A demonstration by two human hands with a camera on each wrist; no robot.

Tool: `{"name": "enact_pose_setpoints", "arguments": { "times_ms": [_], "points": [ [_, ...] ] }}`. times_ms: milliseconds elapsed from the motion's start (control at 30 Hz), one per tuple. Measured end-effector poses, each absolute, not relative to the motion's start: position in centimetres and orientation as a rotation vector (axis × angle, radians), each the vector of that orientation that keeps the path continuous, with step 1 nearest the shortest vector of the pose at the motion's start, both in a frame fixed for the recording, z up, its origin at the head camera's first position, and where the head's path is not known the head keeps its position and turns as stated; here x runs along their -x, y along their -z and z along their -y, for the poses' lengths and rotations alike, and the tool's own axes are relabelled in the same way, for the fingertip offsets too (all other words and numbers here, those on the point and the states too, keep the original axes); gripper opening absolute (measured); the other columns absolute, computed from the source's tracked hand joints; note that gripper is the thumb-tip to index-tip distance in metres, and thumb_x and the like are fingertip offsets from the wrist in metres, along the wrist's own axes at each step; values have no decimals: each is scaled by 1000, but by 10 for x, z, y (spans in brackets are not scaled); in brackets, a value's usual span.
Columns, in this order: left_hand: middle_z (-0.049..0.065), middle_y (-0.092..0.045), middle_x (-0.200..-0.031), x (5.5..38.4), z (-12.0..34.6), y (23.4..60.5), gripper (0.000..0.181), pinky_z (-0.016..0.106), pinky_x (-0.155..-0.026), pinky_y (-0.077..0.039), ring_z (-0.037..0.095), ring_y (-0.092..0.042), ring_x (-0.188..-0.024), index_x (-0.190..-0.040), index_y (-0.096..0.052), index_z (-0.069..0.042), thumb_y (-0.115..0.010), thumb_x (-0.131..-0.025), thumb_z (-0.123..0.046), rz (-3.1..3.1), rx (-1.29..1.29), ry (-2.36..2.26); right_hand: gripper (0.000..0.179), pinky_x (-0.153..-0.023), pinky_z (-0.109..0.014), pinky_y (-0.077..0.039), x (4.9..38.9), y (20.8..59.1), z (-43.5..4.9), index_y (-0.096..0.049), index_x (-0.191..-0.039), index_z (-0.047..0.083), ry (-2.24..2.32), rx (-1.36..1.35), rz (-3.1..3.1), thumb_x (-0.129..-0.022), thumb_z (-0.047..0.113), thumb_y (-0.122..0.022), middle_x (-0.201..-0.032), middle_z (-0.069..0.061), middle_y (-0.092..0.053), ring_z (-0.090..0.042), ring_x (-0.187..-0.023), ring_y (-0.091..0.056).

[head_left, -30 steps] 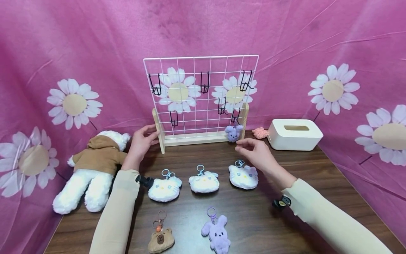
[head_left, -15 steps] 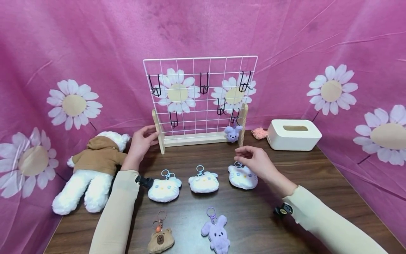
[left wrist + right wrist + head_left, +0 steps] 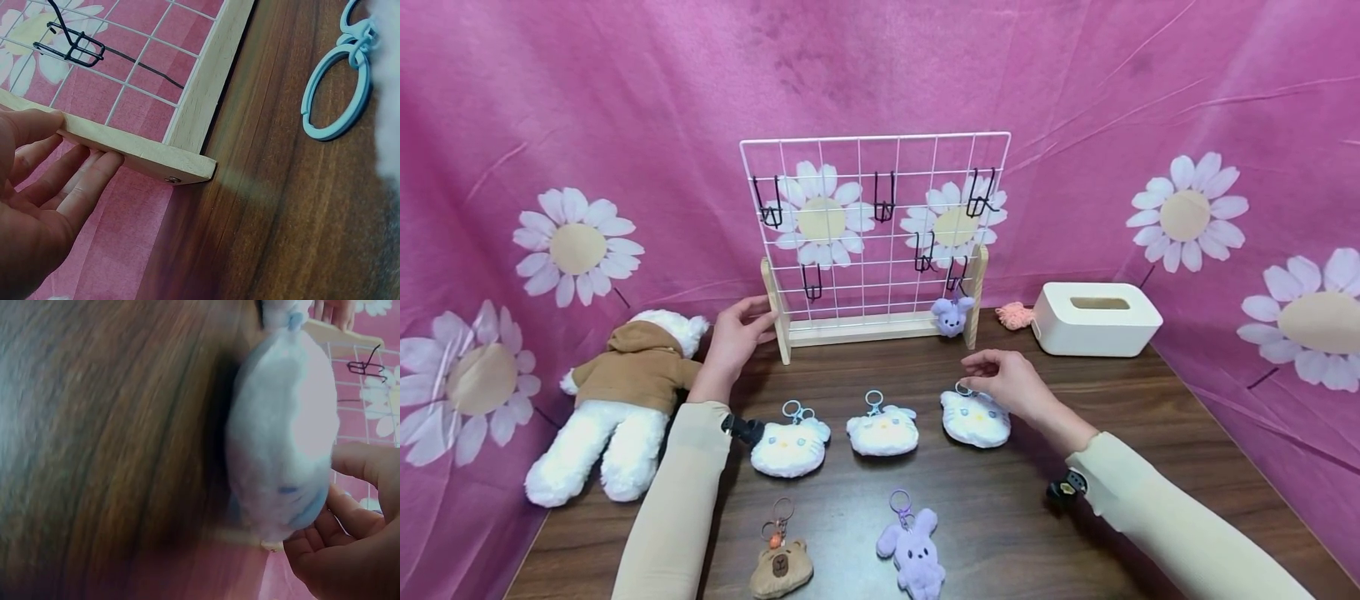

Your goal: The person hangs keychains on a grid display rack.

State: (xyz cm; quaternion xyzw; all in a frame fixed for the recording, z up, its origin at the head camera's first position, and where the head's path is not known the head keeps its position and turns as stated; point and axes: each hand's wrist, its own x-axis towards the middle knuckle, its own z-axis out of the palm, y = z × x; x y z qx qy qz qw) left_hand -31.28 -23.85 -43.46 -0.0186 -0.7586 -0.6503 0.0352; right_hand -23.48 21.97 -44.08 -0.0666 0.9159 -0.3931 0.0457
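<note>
A white wire grid rack [image 3: 887,287] with wooden side posts stands at the back of the table. My left hand [image 3: 737,337] holds its left post [image 3: 119,140], one digit over the edge and the other fingertips against its outer face. Black hooks [image 3: 883,200] hang on the grid; the lower right one carries a purple plush keychain [image 3: 952,317]. My right hand [image 3: 1006,379] is over the right white cat plush keychain [image 3: 976,421], fingertips right at its blue ring. In the right wrist view that plush [image 3: 284,431] hides the fingertips, so I cannot tell whether they pinch the ring.
Two more white plush keychains [image 3: 790,448] [image 3: 883,432] lie to the left. A brown bear-like keychain [image 3: 781,571] and a purple rabbit keychain [image 3: 919,554] lie in front. A white plush in a brown hoodie [image 3: 628,375] lies left; a tissue box [image 3: 1097,321] stands right.
My right hand has come down from near the hanging purple plush to the right cat keychain's ring, then shifted slightly right. The left hand has stayed at the post.
</note>
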Motion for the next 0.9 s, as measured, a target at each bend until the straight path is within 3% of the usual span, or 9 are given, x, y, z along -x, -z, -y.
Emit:
{"name": "enact_pose_setpoints", "arguments": {
  "times_ms": [500,900],
  "points": [
    [33,-60,-153,313,237,435,49,31,-104,-69,18,-75,-117,-160,-56,5,-65,-114,-12,2334,57,1994,25,-82,-29,-53,247,453,-224,-83,-113,8,961,181,-2879,-94,24,-89,-98,-5,-78,-18,-93,-68],
    [32,-61,-153,311,237,434,49,29,-103,-69,19,-75,-118,-159,-57,4,-65,-114,-12,2332,40,2001,18,-80,-31,-53,251,458,-221,-84,-107,8,863,217,-2893,-92,18,-89,-93,-4,-76,-18,-89,-66]
  ]
}}
